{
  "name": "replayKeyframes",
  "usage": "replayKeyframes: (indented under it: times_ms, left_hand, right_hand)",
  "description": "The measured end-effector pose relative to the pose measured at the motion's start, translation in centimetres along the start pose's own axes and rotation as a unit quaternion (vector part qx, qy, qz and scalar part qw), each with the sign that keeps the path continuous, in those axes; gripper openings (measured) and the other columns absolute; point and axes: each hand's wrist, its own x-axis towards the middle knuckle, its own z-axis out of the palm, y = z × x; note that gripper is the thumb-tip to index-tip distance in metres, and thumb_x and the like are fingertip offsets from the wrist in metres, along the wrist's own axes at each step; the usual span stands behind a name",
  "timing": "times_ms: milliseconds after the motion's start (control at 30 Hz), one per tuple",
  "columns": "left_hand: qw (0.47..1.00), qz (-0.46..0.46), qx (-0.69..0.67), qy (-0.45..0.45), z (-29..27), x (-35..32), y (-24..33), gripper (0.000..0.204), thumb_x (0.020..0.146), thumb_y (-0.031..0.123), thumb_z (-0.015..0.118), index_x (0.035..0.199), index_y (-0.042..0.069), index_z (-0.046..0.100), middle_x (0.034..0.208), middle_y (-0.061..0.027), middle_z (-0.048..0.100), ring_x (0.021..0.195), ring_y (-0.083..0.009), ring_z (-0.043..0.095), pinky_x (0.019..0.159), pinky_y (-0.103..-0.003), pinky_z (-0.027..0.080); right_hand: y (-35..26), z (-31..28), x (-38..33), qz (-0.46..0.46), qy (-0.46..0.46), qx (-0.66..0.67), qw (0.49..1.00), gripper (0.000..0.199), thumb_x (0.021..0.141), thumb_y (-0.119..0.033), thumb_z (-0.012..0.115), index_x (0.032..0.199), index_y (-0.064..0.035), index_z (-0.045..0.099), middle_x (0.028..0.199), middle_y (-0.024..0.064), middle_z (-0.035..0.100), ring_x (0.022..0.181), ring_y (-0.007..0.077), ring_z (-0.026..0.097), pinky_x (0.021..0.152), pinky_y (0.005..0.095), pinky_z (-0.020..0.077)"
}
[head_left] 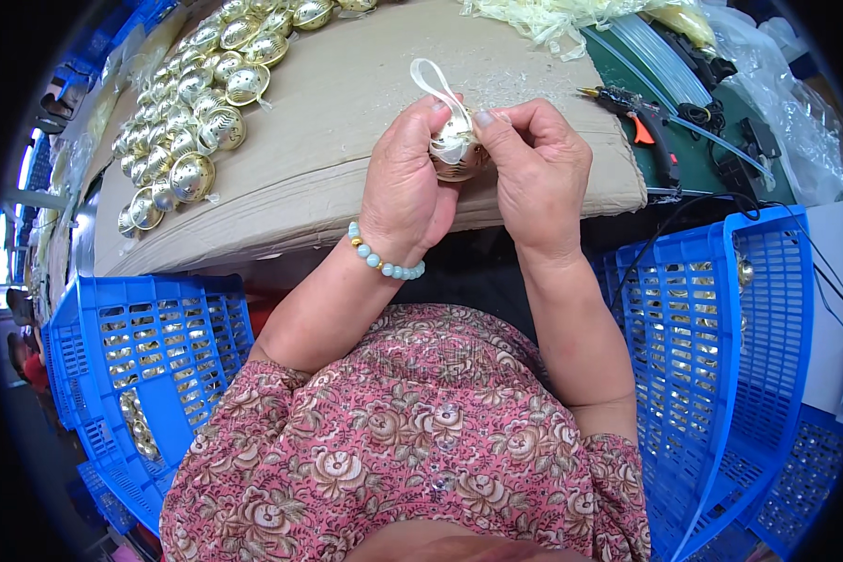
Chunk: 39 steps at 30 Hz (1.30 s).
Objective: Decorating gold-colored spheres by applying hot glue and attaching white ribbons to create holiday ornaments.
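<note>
Over the near edge of the cardboard-covered table, my left hand is closed around a gold ball ornament with dark slots cut in it. A cream ribbon makes a loop above the ball and a bow on its top. My right hand pinches at the bow side of the ball with thumb and forefinger; the ribbon end between them is mostly hidden. A bracelet of pale blue beads circles my left wrist.
Several gold ball ornaments lie heaped at the table's left. A glue gun rests at the right, near clear sticks and cables. Cream ribbons pile at the back. Blue crates stand at both sides below the cardboard.
</note>
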Motion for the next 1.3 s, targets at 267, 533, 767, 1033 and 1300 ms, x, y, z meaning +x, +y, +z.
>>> replayKeyframes:
  times_ms: [267, 533, 767, 1033, 1300]
  left_hand:
    - [0.999, 0.016, -0.017, -0.027, 1.7, -0.4, 0.5, 0.023, 0.092, 0.019, 0.047, 0.106, 0.002, 0.053, 0.099, -0.009, 0.059, 0.09, -0.0194, 0.059, 0.084, -0.035, 0.048]
    - [0.993, -0.063, -0.067, -0.074, 3.1, 0.1, 1.9, 0.037, 0.096, 0.038, 0.045, 0.111, 0.005, 0.048, 0.107, -0.0102, 0.057, 0.102, -0.0221, 0.056, 0.089, -0.036, 0.045]
    - [0.898, 0.078, 0.428, -0.058, 1.7, 6.6, 7.0, 0.046, 0.092, 0.036, 0.051, 0.121, 0.0, 0.053, 0.115, -0.01, 0.058, 0.109, -0.0205, 0.052, 0.096, -0.034, 0.041]
    - [0.264, 0.119, 0.924, 0.249, -5.8, 17.1, 17.1, 0.048, 0.085, 0.049, 0.05, 0.094, 0.007, 0.071, 0.088, -0.013, 0.069, 0.082, -0.0228, 0.064, 0.074, -0.038, 0.046]
    - [0.221, 0.235, 0.93, 0.176, -6.7, 15.3, 13.7, 0.042, 0.077, 0.043, 0.061, 0.105, 0.01, 0.062, 0.102, -0.0103, 0.064, 0.103, -0.0279, 0.055, 0.088, -0.043, 0.039]
  right_hand:
    - [-0.2, -1.5, 0.8, 0.121, 0.0, 0.105, 0.987, 0.014, 0.087, -0.014, 0.061, 0.085, -0.0003, 0.061, 0.075, 0.0034, 0.059, 0.065, 0.0089, 0.051, 0.066, 0.022, 0.0448]
    - [-0.7, -1.6, 0.0, -0.217, -0.039, -0.265, 0.939, 0.081, 0.067, -0.023, 0.08, 0.133, 0.0011, 0.039, 0.114, 0.0137, 0.05, 0.104, 0.0227, 0.048, 0.091, 0.035, 0.0404]
    - [-4.7, -9.0, -0.6, -0.222, 0.188, -0.306, 0.907, 0.072, 0.077, 0.007, 0.065, 0.137, 0.0047, 0.026, 0.123, 0.0174, 0.049, 0.11, 0.0237, 0.052, 0.096, 0.035, 0.0422]
    - [-9.6, -21.7, -4.0, -0.149, 0.364, -0.795, 0.463, 0.045, 0.085, -0.023, 0.067, 0.117, 0.0066, 0.056, 0.11, 0.0156, 0.062, 0.098, 0.0213, 0.059, 0.088, 0.0318, 0.0448]
    - [-6.8, -14.4, -2.0, -0.281, 0.295, -0.356, 0.841, 0.021, 0.094, -0.008, 0.047, 0.09, 0.0059, 0.061, 0.094, 0.0127, 0.063, 0.087, 0.0192, 0.058, 0.082, 0.0304, 0.046]
